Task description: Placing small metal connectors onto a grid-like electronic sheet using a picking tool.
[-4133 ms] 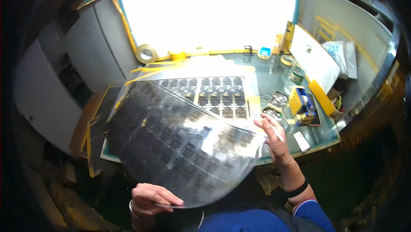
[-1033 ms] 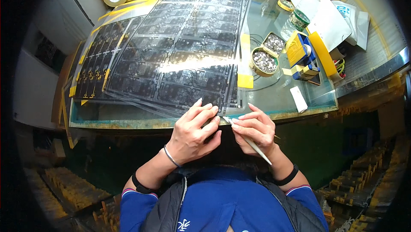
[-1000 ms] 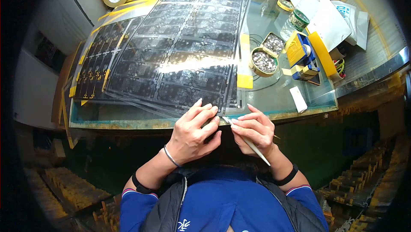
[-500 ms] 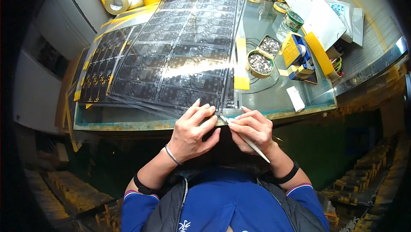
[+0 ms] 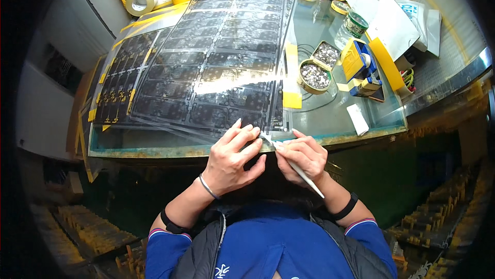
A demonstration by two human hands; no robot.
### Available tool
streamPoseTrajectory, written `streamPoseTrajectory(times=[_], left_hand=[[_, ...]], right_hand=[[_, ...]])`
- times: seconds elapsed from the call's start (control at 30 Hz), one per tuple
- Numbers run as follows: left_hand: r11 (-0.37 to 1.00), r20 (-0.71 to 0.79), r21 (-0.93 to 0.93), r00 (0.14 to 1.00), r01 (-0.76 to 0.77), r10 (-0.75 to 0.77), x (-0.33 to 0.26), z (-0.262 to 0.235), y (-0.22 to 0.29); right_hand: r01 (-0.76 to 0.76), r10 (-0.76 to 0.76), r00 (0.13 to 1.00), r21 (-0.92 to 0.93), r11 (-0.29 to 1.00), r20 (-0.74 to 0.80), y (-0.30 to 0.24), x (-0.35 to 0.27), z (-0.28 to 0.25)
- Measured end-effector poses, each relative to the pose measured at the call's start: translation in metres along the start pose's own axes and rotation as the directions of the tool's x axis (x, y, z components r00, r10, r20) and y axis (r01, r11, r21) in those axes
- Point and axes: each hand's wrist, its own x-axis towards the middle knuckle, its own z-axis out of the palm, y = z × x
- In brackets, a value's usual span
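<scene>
Large dark transparent film sheets [image 5: 206, 68] with a grid of circuit-like patterns lie in a stack on a glass-topped table. At their near corner rests my left hand [image 5: 234, 153], fingers bent and apart, fingertips on the film and thumb below, away from it. My right hand [image 5: 304, 158] is closed round a slim white pen-shaped tool [image 5: 308, 178], gripped like a pen. Its tip points up and left to the film corner, close to the left fingertips; the exact kind of tip is too small to tell.
Right of the films stand a round tin [image 5: 314, 76] of small scraps, a blue-and-yellow tape dispenser [image 5: 363, 73], a glass jar [image 5: 351, 29] and a folded white paper [image 5: 357, 119]. Tape rolls [image 5: 140, 3] sit at the back left. The table's front edge [image 5: 154, 151] runs below the hands.
The tool's tip has shifted slightly up and left at the film corner, and the right hand moved a little with it. The left hand stays in place.
</scene>
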Motion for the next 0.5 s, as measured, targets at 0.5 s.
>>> streamPoseTrajectory(times=[0.5], left_hand=[[0.997,-0.059,0.063,0.998,-0.034,0.038,0.0023,0.0071,-0.0049]], right_hand=[[-0.190,0.191,0.979,0.026,0.981,-0.066,-0.0093,0.0094,0.0025]])
